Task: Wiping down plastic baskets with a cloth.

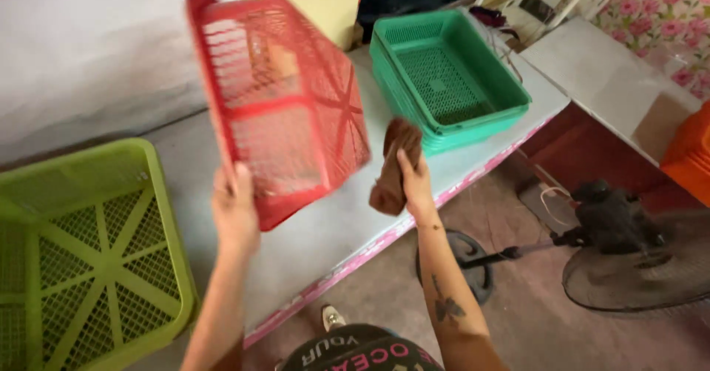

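Nearest, at the bottom edge, the person's dark printed top is cut off by the frame, with one light shoe tip showing below the table's pink-trimmed edge. The left hand grips the lower rim of a red perforated plastic basket, held up off the table and tilted on edge; its outline is blurred. The right hand is clenched around a brown crumpled cloth, which hangs just beside the red basket; whether cloth and basket touch is hard to tell. At the left, a lime-green perforated plastic basket lies on the grey tabletop, partly cut off by the frame. On the floor to the right stands a dark pedestal fan, its round grille cropped at the edge. Farther along the table sits a stack of teal-green perforated plastic baskets; how many there are cannot be made out. Beyond it, a white surface and a flowered pink cloth reach the corner.
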